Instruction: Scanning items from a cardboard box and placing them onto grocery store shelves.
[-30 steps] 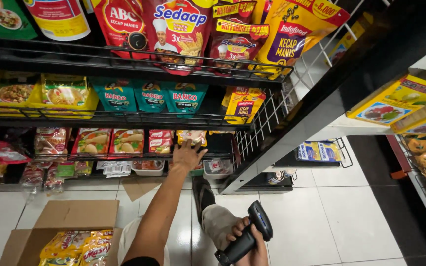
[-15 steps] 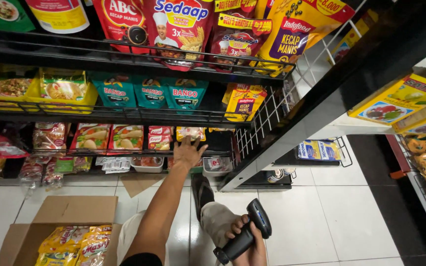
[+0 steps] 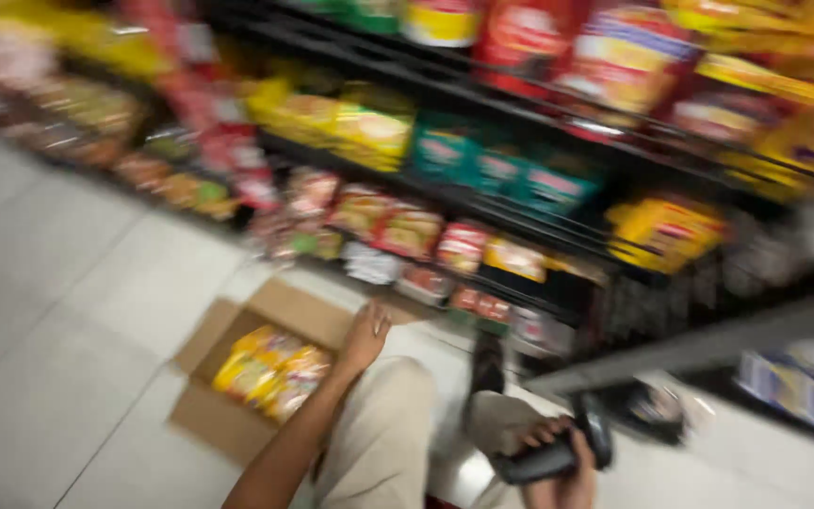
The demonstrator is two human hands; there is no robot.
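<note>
My view is smeared by motion, so I report only what holds up. My left hand point(image 3: 366, 336) hangs over the far right corner of an open cardboard box point(image 3: 202, 415) on the pale tiled floor point(image 3: 58, 320); its fingers look loosely curled together, and I cannot tell whether they touch the flap. The box sits just left of my bent knee point(image 3: 398, 396), its flaps folded outward, with yellow and orange snack packets point(image 3: 270, 369) inside; the blur keeps me from counting them.

My right hand point(image 3: 558, 462) is low at the bottom edge, fingers wrapped around the grip of one black handheld scanner point(image 3: 558, 454).

For open room: a broad stretch of bare tile lies left of the box, running toward the shelf foot. To the right, a grey shelf edge point(image 3: 690, 344) cuts diagonally close to the scanner, leaving little space there. The shelving point(image 3: 482, 203) ahead shows three tiers of packets, with three teal packs point(image 3: 496, 170) side by side on the middle one.
</note>
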